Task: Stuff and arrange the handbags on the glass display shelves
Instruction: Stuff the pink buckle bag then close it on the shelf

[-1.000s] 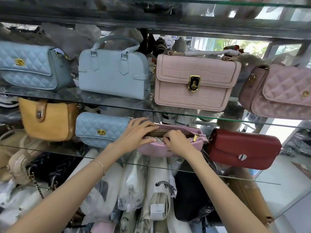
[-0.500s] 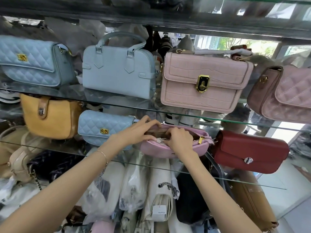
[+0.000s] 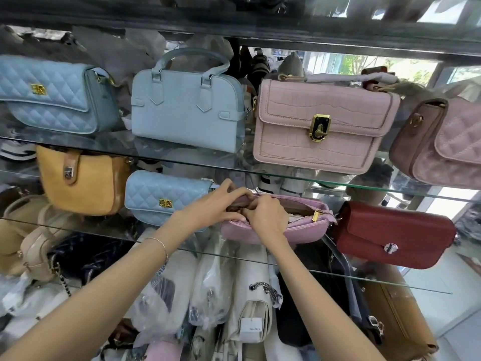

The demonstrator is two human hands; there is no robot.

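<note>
Pink handbag [image 3: 309, 227], left hand [image 3: 210, 207], right hand [image 3: 268, 217] gripping its opening

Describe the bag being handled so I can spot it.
Find the lower glass shelf. Between its small light blue quilted bag and dark red flap bag lies a small pink leather zip bag. It alone is unzipped, with the left hand and right hand at its opening.
</note>
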